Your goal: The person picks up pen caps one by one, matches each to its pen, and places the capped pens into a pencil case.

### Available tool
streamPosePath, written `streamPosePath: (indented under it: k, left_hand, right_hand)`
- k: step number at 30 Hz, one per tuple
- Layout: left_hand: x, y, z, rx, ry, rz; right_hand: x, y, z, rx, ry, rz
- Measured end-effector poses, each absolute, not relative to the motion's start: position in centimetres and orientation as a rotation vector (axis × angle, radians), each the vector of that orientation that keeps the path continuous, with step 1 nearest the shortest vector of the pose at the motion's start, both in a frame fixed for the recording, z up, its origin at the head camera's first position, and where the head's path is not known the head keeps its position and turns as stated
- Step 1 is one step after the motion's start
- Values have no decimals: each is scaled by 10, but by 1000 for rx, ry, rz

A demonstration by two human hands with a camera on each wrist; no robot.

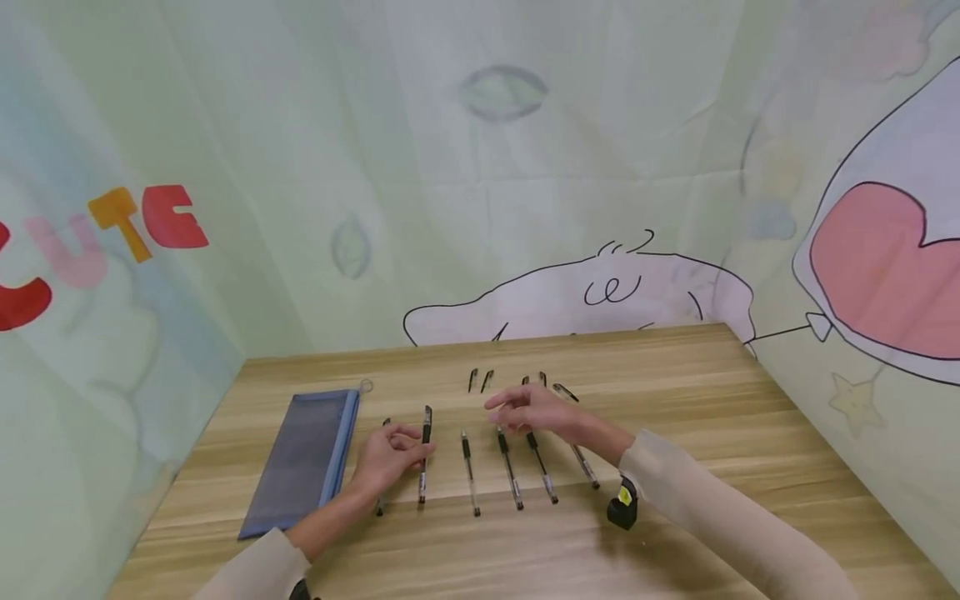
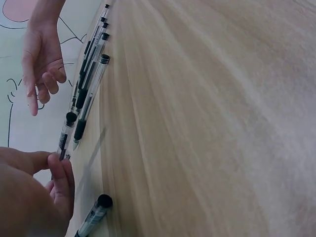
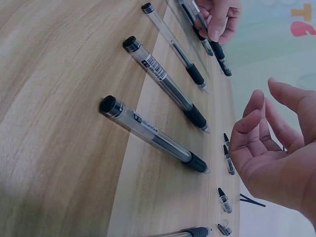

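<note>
My left hand (image 1: 390,458) pinches a capped gel pen (image 1: 423,479) between thumb and fingers, with its cap end pointing away from me. Another gel pen (image 2: 94,217) lies on the table just left of the held one, partly behind the hand in the head view. To the right, several uncapped clear gel pens with black grips lie in a loose row, among them the nearest pen (image 1: 471,479) and a pen with a barcode label (image 3: 158,71). Over the tip ends of these pens hovers my right hand (image 1: 536,410), its fingers loosely bent and holding nothing.
Several black pen caps, such as one cap (image 1: 472,381) and another (image 3: 223,200), lie beyond the pen tips. A blue mesh zip pouch (image 1: 303,454) lies at the left of the wooden table (image 1: 637,550). A printed curtain (image 1: 360,167) hangs behind the table.
</note>
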State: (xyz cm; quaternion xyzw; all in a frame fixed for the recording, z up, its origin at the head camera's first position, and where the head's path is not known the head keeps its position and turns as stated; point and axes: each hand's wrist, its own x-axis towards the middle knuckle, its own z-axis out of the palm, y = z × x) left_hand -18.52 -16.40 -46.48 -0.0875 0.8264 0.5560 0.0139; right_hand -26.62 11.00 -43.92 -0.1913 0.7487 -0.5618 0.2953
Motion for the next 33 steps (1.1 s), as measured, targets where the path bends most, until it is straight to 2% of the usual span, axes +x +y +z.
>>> streamPosePath:
  k: [22,33]
  left_hand:
    - [-182,-169,-466,-198,2750,1423]
    - [-183,-178,-466,-160,2715,1441]
  right_hand:
    - [-268,115,-444,-483,2015,-1517]
    - [-267,113,-445,-483,2003,-1528]
